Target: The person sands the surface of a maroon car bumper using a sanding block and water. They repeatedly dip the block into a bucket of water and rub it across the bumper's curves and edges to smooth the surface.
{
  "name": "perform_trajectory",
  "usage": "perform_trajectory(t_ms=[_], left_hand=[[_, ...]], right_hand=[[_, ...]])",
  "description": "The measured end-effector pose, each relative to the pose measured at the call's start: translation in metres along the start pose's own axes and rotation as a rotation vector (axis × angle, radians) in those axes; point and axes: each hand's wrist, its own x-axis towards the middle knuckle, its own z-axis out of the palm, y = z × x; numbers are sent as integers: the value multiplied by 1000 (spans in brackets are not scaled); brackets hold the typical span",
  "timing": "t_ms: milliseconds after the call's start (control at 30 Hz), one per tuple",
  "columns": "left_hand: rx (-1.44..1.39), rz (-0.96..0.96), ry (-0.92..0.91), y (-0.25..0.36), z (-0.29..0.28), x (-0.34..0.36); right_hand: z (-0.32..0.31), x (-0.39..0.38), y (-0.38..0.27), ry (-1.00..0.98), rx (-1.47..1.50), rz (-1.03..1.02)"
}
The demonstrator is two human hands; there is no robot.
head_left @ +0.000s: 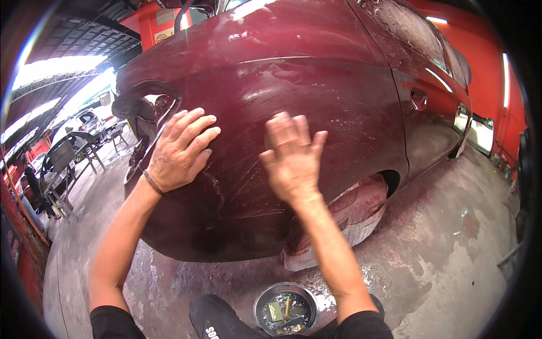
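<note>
A dark red car body panel fills the middle, its surface wet with pale streaks and scratch-like marks. My left hand lies on it near the open lamp recess, fingers stretched out toward the upper right. To its right, my right hand is laid flat on the same panel with fingers spread, the fingertips slightly blurred. I see nothing held in either hand, though the palms are hidden. Below the panel, a wheel wrapped in a stained sheet shows beside my right forearm.
At my feet stands a round basin of water holding a green block and other small items. The concrete floor is wet in patches. Metal stands are at the left, and a red wall rises behind the car.
</note>
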Motion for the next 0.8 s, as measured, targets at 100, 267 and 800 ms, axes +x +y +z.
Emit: perform_trajectory(t_ms=[100,267,800], left_hand=[[34,9,-76,0,-9,-3],[-44,-125,52,-3,6,-17],[-53,-197,126,0,4,8]], right_hand=[[-19,33,112,40,-55,215],[-48,113,130,8,115,873],[-41,114,138,-4,-2,670]])
